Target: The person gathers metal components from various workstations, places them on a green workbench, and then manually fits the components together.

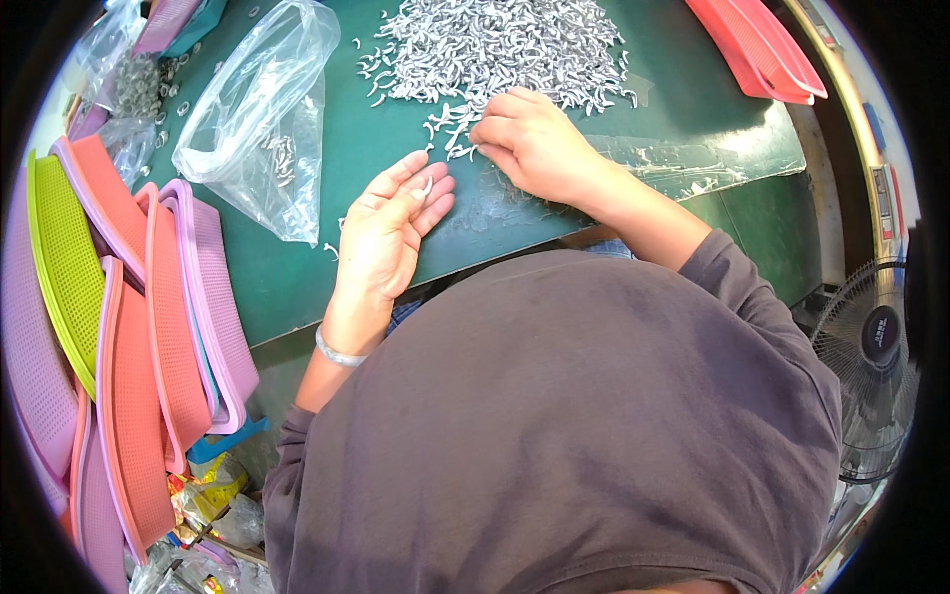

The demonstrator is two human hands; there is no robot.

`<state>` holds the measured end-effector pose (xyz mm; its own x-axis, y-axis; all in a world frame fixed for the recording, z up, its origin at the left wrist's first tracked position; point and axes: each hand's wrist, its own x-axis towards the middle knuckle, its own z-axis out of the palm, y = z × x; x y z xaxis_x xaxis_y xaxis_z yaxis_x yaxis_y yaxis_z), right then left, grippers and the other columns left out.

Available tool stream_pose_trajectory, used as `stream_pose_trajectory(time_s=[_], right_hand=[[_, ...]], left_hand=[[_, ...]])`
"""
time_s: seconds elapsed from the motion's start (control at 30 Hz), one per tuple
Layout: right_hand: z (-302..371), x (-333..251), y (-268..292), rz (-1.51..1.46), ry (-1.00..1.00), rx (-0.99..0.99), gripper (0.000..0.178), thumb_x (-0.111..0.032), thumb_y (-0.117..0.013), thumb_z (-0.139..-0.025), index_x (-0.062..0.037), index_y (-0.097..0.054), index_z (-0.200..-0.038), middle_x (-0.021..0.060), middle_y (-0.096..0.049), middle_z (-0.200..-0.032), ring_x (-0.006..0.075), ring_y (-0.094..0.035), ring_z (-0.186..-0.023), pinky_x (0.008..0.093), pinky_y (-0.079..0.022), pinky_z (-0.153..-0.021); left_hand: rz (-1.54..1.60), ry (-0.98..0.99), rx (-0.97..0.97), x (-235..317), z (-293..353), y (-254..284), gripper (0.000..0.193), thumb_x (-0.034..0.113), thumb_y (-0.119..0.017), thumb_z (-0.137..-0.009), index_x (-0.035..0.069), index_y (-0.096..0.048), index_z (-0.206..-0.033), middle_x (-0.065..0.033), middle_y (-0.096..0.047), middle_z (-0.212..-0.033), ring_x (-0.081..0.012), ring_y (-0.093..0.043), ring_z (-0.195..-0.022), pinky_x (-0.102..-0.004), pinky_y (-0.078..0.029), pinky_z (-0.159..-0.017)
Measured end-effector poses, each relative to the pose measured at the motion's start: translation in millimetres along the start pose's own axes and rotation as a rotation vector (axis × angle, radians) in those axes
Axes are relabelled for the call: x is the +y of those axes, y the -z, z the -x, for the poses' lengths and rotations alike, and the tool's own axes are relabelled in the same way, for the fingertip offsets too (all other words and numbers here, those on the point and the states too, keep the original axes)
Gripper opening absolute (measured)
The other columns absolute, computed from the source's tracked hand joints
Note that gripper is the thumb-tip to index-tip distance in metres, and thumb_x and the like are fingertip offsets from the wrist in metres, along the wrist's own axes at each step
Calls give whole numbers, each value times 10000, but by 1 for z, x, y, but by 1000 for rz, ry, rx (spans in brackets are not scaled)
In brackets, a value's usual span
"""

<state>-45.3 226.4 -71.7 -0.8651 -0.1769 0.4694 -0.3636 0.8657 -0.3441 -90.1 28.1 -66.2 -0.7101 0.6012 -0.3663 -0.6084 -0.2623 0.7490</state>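
A heap of small curved silvery pieces (pixel 505 49) covers the far middle of the green table, with a few strays trailing toward me. My left hand (pixel 388 223) is turned palm up near the table's front edge. Between its thumb and fingers sits one small curved silvery piece (pixel 423 189). At the near edge of the heap, my right hand (pixel 534 139) has its fingers curled and fingertips together, right beside loose pieces (pixel 460 150). What those fingertips pinch, if anything, is hidden. A clear plastic bag (pixel 262 129) with some silvery pieces inside lies left of my left hand.
Pink, purple and green perforated plastic baskets (pixel 228 287) stand stacked along the table's left side. A red basket (pixel 757 49) rests at the far right corner. Clear bags of small ring-like parts (pixel 136 87) lie far left. A fan (pixel 871 346) stands at right.
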Motion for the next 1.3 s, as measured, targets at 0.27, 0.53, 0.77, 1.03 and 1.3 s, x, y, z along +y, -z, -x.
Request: stream_pose_trajectory(time_s=[0.27, 0.53, 0.77, 1.03, 1.3], right_hand=[[-5, -3, -15, 60, -24, 2, 92, -119, -625, -689, -61, -614, -760, 50, -527, -804, 233, -487, -779, 343, -393, -712], [-9, -5, -16, 42, -45, -29, 72, -97, -612, -679, -54, -610, -737, 56, -528, -794, 240, -486, -779, 344, -388, -716], [-9, -5, -18, -1, -55, -5, 46, -80, -595, -685, -50, -582, -718, 50, -527, -798, 244, -487, -789, 349, -381, -726], [-6, -6, -10, -235, -105, 66, 49, -58, -604, -704, -43, -566, -731, 56, -536, -811, 232, -507, -818, 327, -406, -729], [0, -10, -4, -386, -128, 166, 55, -40, -614, -718, -41, -574, -756, 62, -546, -814, 199, -539, -796, 293, -433, -694]], left_hand=[[35, 16, -32, -3, -3, 0, 387, -12, -428, -826, -94, -365, -1199, -231, -459, -1156, -280, -509, -1033, -363, -424, -906], [95, 22, -36, -2, -2, 0, 431, 2, -350, -825, -107, -306, -1240, -261, -420, -1196, -322, -463, -1096, -402, -392, -937], [94, 22, -49, -2, -3, 3, 436, 6, -379, -826, -105, -305, -1241, -258, -419, -1198, -311, -467, -1092, -394, -394, -936], [-22, 14, 8, -5, -4, -2, 357, -20, -465, -829, -80, -389, -1172, -194, -519, -1062, -234, -565, -925, -315, -477, -825], [-10, 36, -67, -6, -7, -6, 224, 51, -492, -854, -34, -475, -1060, -130, -578, -932, -191, -590, -831, -283, -494, -747]])
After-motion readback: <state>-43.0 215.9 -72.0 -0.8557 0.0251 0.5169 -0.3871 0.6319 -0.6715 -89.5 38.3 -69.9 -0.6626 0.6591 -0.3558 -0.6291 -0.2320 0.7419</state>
